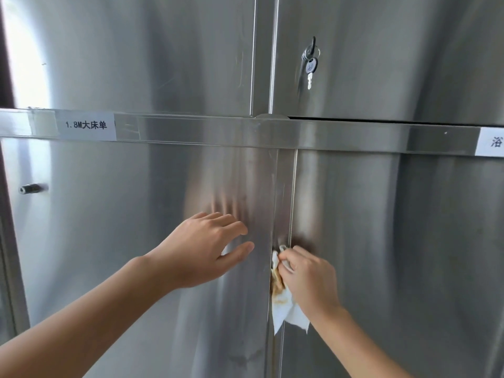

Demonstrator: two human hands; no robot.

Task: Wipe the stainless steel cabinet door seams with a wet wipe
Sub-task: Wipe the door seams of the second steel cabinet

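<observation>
A stainless steel cabinet fills the view, with a vertical seam [285, 192] between its two lower doors. My right hand [309, 278] grips a white wet wipe [286, 306], stained brown, and holds it against that seam at mid height. The wipe's loose end hangs below my fingers. My left hand [203, 249] rests with fingers spread on the lower left door [109, 227], just left of the seam. Its reflection shows in the metal above the fingers.
A horizontal rail [341, 136] divides upper and lower doors and carries two white labels [86, 126]. A key [311, 67] hangs from the lock on the upper right door. A small metal knob [29, 188] sticks out at the far left.
</observation>
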